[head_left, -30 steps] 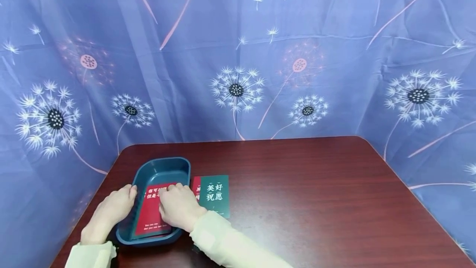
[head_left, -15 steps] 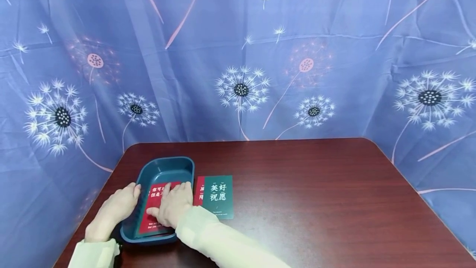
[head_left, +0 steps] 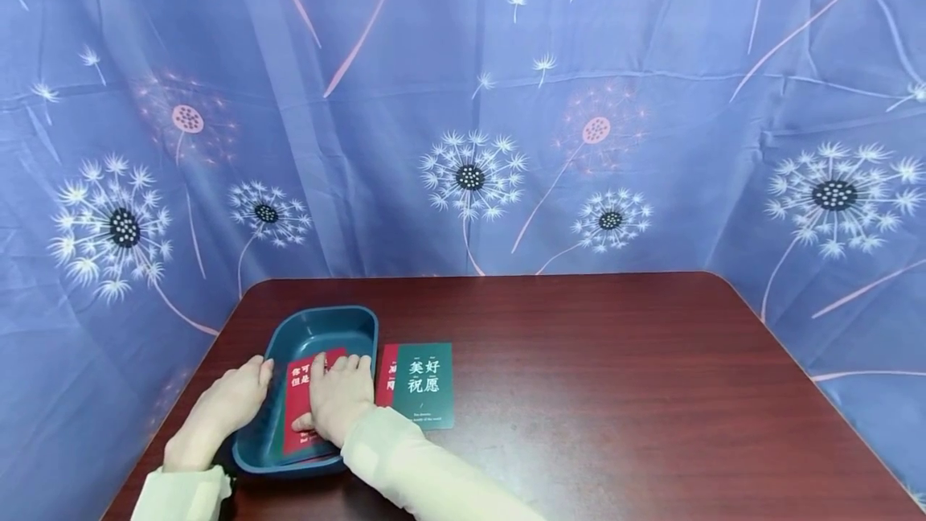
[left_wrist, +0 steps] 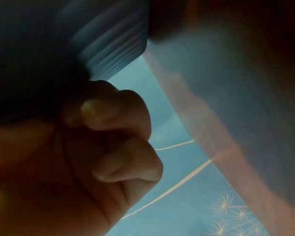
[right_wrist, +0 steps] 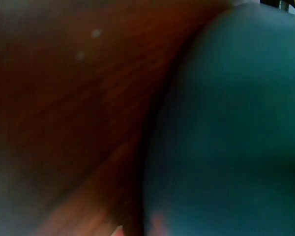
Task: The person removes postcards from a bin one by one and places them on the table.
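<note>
A blue plastic tray (head_left: 318, 317) stands at the table's left side, with a red card (head_left: 295, 400) of white lettering lying in it above a green-edged layer. My left hand (head_left: 223, 404) grips the tray's left rim; in the left wrist view, that hand (left_wrist: 113, 157) has curled fingers under the dark tray wall. Over the card's right part lies my right hand (head_left: 342, 396), fingers extended and thumb spread, resting on it and hiding some of its print. The right wrist view is blurred and mostly filled by the tray's wall (right_wrist: 236, 123).
Just right of the tray, a green card (head_left: 425, 384) overlaps a red card (head_left: 387, 368) on the dark red wooden table (head_left: 615, 384). A blue curtain (head_left: 405, 63) with dandelion prints hangs behind the table and along its sides.
The right hand has gone from bunched fingers to a spread hand on the red card. That card has turned slightly and shifted in the tray. The left hand keeps its place on the rim.
</note>
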Available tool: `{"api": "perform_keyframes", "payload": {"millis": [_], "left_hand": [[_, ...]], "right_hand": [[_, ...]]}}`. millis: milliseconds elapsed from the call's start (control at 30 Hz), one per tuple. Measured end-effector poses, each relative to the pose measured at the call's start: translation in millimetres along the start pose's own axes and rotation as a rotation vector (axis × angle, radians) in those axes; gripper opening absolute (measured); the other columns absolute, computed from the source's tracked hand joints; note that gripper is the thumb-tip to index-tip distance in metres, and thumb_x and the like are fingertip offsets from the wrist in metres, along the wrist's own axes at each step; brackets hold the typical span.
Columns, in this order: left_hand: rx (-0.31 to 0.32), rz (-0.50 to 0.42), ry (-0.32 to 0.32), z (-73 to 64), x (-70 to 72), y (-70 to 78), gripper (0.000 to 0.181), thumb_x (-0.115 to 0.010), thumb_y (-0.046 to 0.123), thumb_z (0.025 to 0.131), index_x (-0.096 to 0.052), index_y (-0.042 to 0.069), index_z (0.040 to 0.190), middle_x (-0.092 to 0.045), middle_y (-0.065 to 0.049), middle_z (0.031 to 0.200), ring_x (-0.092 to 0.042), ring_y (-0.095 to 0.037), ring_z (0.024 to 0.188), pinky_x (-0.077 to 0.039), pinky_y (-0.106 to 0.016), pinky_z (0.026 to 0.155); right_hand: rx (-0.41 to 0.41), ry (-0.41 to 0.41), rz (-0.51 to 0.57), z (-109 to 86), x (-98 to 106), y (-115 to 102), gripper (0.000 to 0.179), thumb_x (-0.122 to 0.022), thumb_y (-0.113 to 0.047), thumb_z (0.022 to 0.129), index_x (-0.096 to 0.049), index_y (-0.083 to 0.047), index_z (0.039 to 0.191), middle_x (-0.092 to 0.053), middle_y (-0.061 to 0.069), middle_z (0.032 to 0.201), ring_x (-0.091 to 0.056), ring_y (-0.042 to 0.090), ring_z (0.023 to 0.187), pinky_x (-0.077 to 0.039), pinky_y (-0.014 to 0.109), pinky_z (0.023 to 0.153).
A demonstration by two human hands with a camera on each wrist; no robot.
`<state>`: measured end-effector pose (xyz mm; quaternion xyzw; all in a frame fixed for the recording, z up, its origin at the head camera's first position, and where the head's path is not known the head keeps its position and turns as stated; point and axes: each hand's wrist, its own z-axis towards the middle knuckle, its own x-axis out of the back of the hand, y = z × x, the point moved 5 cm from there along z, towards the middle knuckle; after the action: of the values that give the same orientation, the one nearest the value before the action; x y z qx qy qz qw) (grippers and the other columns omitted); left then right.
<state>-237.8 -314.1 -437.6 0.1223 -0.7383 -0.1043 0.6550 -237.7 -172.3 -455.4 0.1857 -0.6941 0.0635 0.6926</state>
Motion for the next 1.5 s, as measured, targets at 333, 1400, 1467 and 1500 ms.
{"api": "perform_keyframes", "payload": {"millis": [333,1400,1467,1500], "left_hand": [[-0.007,-0.031,-0.005,0.2,-3.6,-0.3,0.033,-0.033,0.027,0.106,-0.051,0.002,0.096,-0.052,-0.006,0.073,-0.055,-0.021,0.066,-0.049,-0.046,0.062],[-0.021,-0.011,0.021,-0.9,-2.4,-0.6,0.033,-0.037,0.025,0.105,-0.054,-0.003,0.106,-0.058,-0.012,0.080,-0.061,-0.035,0.079,-0.050,-0.059,0.073],[-0.030,-0.009,0.035,-0.1,-1.8,-0.9,0.034,-0.037,0.025,0.105,-0.054,-0.004,0.107,-0.059,-0.015,0.083,-0.061,-0.037,0.080,-0.050,-0.060,0.074],[-0.033,-0.010,0.040,0.3,-1.5,-1.2,0.034,-0.037,0.025,0.105,-0.054,-0.005,0.107,-0.059,-0.016,0.084,-0.062,-0.037,0.081,-0.050,-0.060,0.074]], "right_hand": [[-0.001,0.082,0.184,2.8,5.5,7.2,0.119,-0.071,-0.078,0.057,-0.024,-0.026,0.153,-0.055,0.001,0.114,-0.056,0.015,0.098,-0.046,0.032,0.089],[-0.059,0.146,0.924,-3.1,30.7,39.9,0.012,-0.070,-0.019,0.088,-0.061,-0.015,0.094,-0.061,-0.003,0.080,-0.058,0.008,0.066,-0.049,0.023,0.057],[-0.078,0.120,0.942,-2.8,33.6,43.9,0.018,-0.072,-0.015,0.085,-0.057,-0.015,0.096,-0.059,-0.001,0.082,-0.059,0.010,0.070,-0.049,0.024,0.059],[-0.085,0.107,0.956,-3.0,35.0,45.9,0.021,-0.073,-0.014,0.084,-0.056,-0.014,0.097,-0.059,0.000,0.084,-0.059,0.011,0.072,-0.050,0.025,0.059]]}}
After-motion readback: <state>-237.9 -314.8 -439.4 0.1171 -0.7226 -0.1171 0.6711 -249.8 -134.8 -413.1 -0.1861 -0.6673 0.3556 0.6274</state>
